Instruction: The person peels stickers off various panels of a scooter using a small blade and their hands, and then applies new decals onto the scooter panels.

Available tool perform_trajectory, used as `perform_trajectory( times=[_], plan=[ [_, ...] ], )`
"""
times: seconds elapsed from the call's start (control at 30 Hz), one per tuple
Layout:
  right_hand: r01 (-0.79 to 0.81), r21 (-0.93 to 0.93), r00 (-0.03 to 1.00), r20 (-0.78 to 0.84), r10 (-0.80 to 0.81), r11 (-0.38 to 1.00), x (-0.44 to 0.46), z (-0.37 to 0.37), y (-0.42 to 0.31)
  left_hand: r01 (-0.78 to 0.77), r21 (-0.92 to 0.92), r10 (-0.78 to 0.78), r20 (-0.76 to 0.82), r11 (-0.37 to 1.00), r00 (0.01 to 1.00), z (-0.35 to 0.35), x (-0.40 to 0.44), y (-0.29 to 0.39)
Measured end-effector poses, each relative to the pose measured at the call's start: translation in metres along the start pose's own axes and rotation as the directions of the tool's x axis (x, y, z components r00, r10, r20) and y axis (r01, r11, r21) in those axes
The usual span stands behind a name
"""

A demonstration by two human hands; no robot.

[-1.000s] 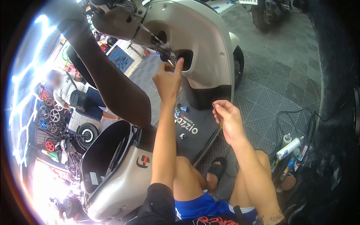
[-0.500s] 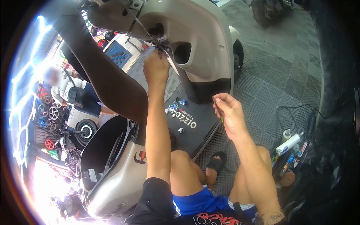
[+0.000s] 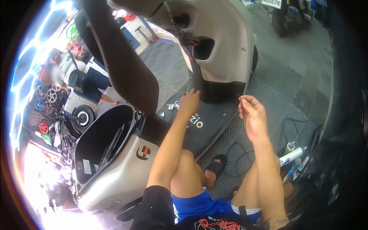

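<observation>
My left hand (image 3: 190, 102) is over the scooter's dark footboard (image 3: 211, 115), beside small silver and bluish parts (image 3: 174, 105). Its fingers look slightly apart and bent downward, with their tips partly hidden. White lettering on the footboard is partly covered by this hand. To the right, my right hand (image 3: 254, 119) is raised near the footboard's edge, thumb and fingers pinched together. Something small and dark shows at its fingertips, too small to name. The beige front panel (image 3: 226, 30) has an open dark pocket (image 3: 204, 49) with keys or small metal pieces (image 3: 188, 38) hanging beside it.
The scooter's brown seat (image 3: 130, 65) is raised over its open storage bay (image 3: 101, 149). Bottles (image 3: 291, 156) and cables (image 3: 295, 126) lie at right on the tiled floor. Another person (image 3: 78, 74) is at far left near wheels (image 3: 82, 117). A motorcycle tyre (image 3: 281, 23) is at upper right.
My left hand has come down from the keys by the front panel to the footboard. My right hand stays pinched in about the same place while the view has shifted.
</observation>
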State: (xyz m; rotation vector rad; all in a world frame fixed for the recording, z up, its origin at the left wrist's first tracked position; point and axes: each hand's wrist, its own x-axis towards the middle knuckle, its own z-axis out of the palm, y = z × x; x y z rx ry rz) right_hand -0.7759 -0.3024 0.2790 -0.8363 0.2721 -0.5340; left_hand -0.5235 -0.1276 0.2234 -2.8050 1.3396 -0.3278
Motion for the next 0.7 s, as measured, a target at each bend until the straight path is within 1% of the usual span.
perform_trajectory(
  times=[0.1, 0.13, 0.23, 0.33, 0.43, 0.53, 0.63, 0.67, 0.7],
  plan=[
    [-0.001, -0.019, 1.0, 0.006, 0.002, 1.0, 0.001, 0.001, 0.006, 0.254, 0.155, -0.251, -0.044, 0.955, 0.967, 0.031, -0.004, 0.007],
    [0.003, -0.023, 1.0, 0.004, -0.003, 1.0, 0.0, 0.002, 0.008, 0.257, 0.169, -0.259, -0.011, 0.952, 0.966, 0.04, -0.003, 0.008],
    [0.027, -0.065, 1.0, -0.013, -0.028, 0.998, -0.005, 0.008, 0.007, 0.204, 0.03, -0.205, 0.221, 0.979, 0.953, 0.061, -0.006, 0.029],
    [0.057, -0.118, 0.998, -0.006, -0.058, 0.991, -0.012, 0.009, 0.01, 0.075, -0.05, -0.061, 0.24, 0.996, 0.969, 0.08, -0.018, 0.052],
    [0.119, -0.207, 0.988, -0.072, -0.136, 0.971, -0.017, 0.011, 0.023, 0.046, -0.078, -0.014, 0.366, 0.996, 0.931, 0.078, -0.019, 0.058],
    [0.11, -0.26, 0.984, -0.106, -0.141, 0.959, -0.018, 0.006, 0.032, 0.003, -0.074, 0.023, 0.337, 0.997, 0.941, 0.071, -0.023, 0.071],
    [0.114, -0.307, 0.982, -0.111, -0.154, 0.945, -0.018, 0.004, 0.036, -0.025, -0.065, 0.048, 0.386, 0.998, 0.921, 0.089, -0.025, 0.085],
    [0.115, -0.32, 0.982, -0.103, -0.155, 0.94, -0.017, 0.004, 0.036, -0.03, -0.049, 0.049, 0.453, 0.998, 0.89, 0.077, -0.024, 0.085],
    [0.143, -0.357, 0.974, -0.114, -0.195, 0.923, -0.017, 0.009, 0.037, -0.008, -0.04, 0.025, 0.449, 0.999, 0.893, 0.074, -0.027, 0.071]
  ],
)
